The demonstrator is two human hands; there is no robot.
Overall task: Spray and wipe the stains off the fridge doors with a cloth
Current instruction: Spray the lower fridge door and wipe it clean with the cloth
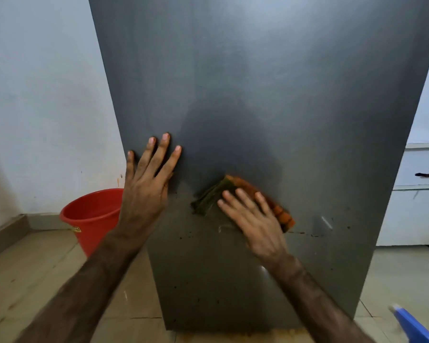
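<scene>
The grey fridge door (pixel 270 95) is filling the view, its lower half carrying dark specks and a reddish streak, which I judge to be the stains not yet cleared. A red bucket (pixel 92 214) is standing on the floor just beside its left edge. The left hand (pixel 146 184) is lying flat on the door, fingers straight and apart, seemingly bracing. The right hand (pixel 255 219) is pressing the folded orange-and-green cloth (pixel 218 191) against the door, fingers extended, spreading pressure. A blue spray bottle (pixel 411 325) is showing bottom right.
</scene>
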